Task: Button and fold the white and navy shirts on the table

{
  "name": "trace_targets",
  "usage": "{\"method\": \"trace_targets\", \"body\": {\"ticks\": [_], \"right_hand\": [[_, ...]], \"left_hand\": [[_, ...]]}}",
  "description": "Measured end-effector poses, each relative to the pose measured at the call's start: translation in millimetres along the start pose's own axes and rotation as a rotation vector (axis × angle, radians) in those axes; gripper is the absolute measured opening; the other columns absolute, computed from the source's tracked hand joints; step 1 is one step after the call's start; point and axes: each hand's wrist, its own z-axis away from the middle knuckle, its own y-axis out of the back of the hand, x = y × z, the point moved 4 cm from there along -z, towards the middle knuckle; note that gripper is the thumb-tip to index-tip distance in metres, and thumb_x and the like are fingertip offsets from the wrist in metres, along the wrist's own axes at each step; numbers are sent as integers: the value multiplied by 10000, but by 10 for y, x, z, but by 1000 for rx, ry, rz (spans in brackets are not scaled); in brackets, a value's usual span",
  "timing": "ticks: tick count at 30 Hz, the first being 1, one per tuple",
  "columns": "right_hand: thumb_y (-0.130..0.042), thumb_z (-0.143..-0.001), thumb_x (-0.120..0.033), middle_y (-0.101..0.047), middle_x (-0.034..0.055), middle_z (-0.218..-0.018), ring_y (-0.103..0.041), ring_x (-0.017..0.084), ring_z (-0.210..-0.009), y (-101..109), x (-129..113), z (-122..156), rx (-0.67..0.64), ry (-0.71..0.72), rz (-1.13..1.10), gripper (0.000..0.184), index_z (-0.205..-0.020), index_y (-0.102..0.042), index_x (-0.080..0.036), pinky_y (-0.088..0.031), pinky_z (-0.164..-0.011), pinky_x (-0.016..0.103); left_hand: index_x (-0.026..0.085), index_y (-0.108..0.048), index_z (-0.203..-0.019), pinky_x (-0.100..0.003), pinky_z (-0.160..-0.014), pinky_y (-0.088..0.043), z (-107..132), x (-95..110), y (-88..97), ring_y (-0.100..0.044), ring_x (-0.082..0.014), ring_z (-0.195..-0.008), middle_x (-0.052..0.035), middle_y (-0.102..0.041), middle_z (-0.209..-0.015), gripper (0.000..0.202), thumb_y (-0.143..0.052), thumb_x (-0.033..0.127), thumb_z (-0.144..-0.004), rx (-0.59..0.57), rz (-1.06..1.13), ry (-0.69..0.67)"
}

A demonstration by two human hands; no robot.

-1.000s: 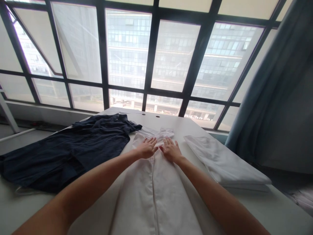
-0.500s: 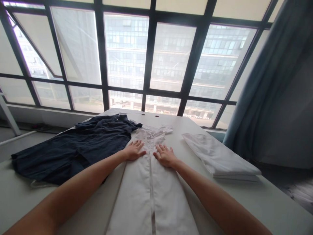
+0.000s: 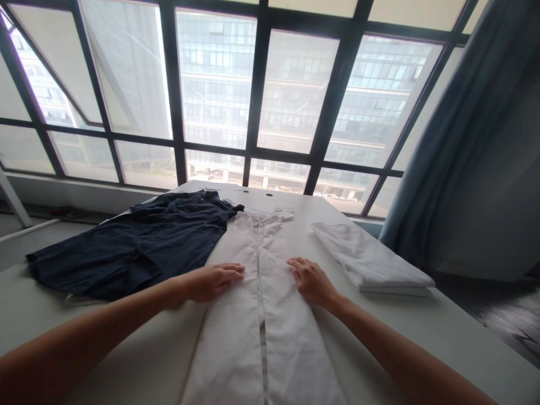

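Head view, looking down a white table (image 3: 442, 332) toward a dark-framed window (image 3: 258, 84). Two garments lie spread flat and one folded white cloth stack (image 3: 371, 261) sits to the right: three textile items in all. White collared shirt (image 3: 295, 360) lies mid-table, collar at the far end, front placket (image 3: 262, 337) running straight toward the wearer and past the bottom of the frame. Navy shirt (image 3: 126, 247) lies to its left, the two meeting near the white collar. Stack is well squared, its lower edge showing at least two layers.

Room: a bare strip of table runs between the white shirt and the stack, widest toward the near end. More bare table lies beyond the collar, with two small dark round holes (image 3: 257, 193) near the far edge. Navy hem stops short of the table's left edge.

Two hands, both on the white shirt, one on each side of the placket. Left hand (image 3: 211, 283) lies palm down, fingers long and together, pointing right, tips just short of the placket. Right hand (image 3: 312, 283) lies palm down, fingers slightly spread, pointing up and left. Both are open and flat, pinching no cloth. Left forearm (image 3: 84, 332) crosses low from the left; right forearm (image 3: 392, 354) comes in from the lower right.
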Motion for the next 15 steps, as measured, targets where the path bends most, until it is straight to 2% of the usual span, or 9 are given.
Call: {"method": "trace_targets", "body": {"ticks": [3, 6, 9, 12, 14, 15], "right_hand": [[-429, -810, -10, -642, 114, -1253, -599, 215, -1143, 33, 88, 92, -10, -11, -105, 486, -1219, -651, -153, -435, -1003, 316], [-495, -791, -39, -602, 131, -1313, -586, 234, -1177, 71, 130, 125, -50, 26, -231, 484, -1232, -656, -155, -437, -1031, 337], [-611, -784, -131, -514, 128, -1424, -488, 276, -1302, 176, 135, 191, -172, 64, -293, 467, -1243, -670, -198, -378, -1102, 402], [-737, -714, -211, -431, 93, -1502, -380, 303, -1388, 309, 85, 319, -347, 117, -371, 569, -1275, -659, -261, -325, -1139, 448], [-787, -684, -275, -450, 86, -1491, -354, 322, -1401, 391, 19, 405, -414, 154, -441, 582, -1255, -677, -275, -296, -1151, 473], [-785, -699, -307, -484, 86, -1465, -358, 328, -1398, 429, -20, 436, -423, 170, -469, 531, -1222, -699, -277, -265, -1163, 488]], "left_hand": [[183, -644, -1246, -288, -1133, -370, 155, -99, 164, -516, -182, -1303, -69, -603, -1361, 416, -450, 116, -884, 43, 28, 62], [213, -631, -1280, -351, -1168, -325, 235, -100, 235, -470, -213, -1347, -64, -572, -1397, 442, -509, 152, -860, 30, 31, 68], [271, -585, -1351, -440, -1193, -255, 283, 59, 217, -383, -274, -1407, -61, -486, -1478, 529, -610, 225, -825, -82, 75, 43], [312, -516, -1419, -522, -1202, -144, 322, 280, 180, -278, -331, -1451, -52, -391, -1541, 702, -695, 246, -743, -219, 126, 31], [317, -512, -1423, -540, -1200, -103, 344, 414, 184, -266, -336, -1454, -48, -387, -1542, 683, -676, 260, -763, -253, 163, 26], [310, -534, -1407, -532, -1202, -108, 352, 473, 204, -292, -329, -1445, -51, -413, -1526, 625, -652, 275, -794, -243, 191, 24]]}}
